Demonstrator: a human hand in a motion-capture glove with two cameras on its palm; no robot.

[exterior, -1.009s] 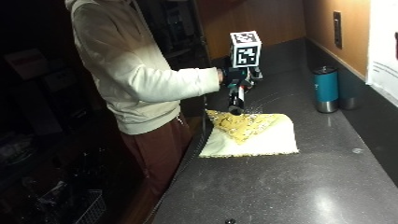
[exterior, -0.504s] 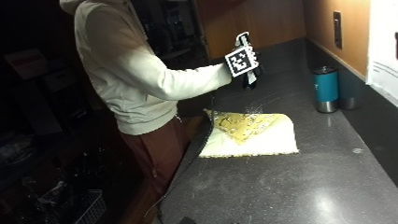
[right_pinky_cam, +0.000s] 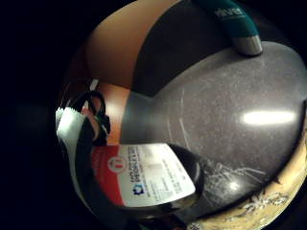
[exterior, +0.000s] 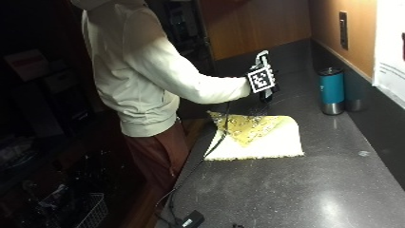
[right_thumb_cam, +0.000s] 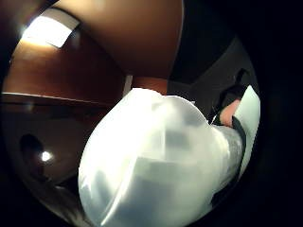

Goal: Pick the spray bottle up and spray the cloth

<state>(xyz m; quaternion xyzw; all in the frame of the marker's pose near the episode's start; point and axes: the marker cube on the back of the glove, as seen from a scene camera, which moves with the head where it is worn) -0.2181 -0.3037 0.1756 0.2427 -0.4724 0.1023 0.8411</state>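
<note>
The right hand (exterior: 263, 85) has its grip curled round the spray bottle (right_pinky_cam: 144, 179) (label toward the palm), raised beyond the cloth (exterior: 256, 135) near the worktop's (exterior: 303, 190) front edge, likely to aim.

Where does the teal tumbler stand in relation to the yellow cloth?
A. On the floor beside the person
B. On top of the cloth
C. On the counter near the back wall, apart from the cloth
C: the outside view shows the teal tumbler upright on the counter by the wall, apart from the yellow cloth.

Open counter (exterior: 303, 190) lies in front of the cloth (exterior: 256, 137); a teal tumbler (exterior: 332, 90) stands by the wall.
</note>
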